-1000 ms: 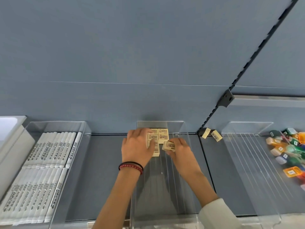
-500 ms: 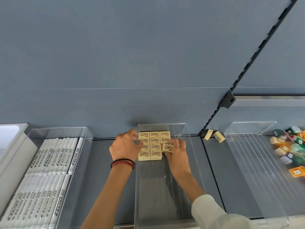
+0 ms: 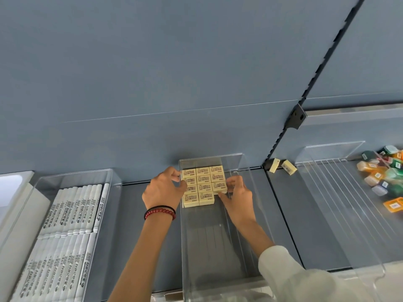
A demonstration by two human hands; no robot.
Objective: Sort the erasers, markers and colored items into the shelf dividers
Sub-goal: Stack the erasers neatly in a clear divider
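Left hand [image 3: 162,190] is curled against the left edge of the eraser block [image 3: 202,182], gripping it. Right hand [image 3: 236,192] is pinched on one eraser [image 3: 219,188] held at the block's right side. All is contained between the hands in the clear divider [image 3: 218,247]. Two loose erasers [image 3: 283,166] are noted beyond the right hand. Risk judged: if the eraser is pressed in skewed, the rows could be buckled out of line

Colored items [image 3: 383,182] cut off at right edge. Marker rows [image 3: 65,236] run past bottom edge (print blurred). Left hand [image 3: 162,190] covers part of eraser block [image 3: 204,185].
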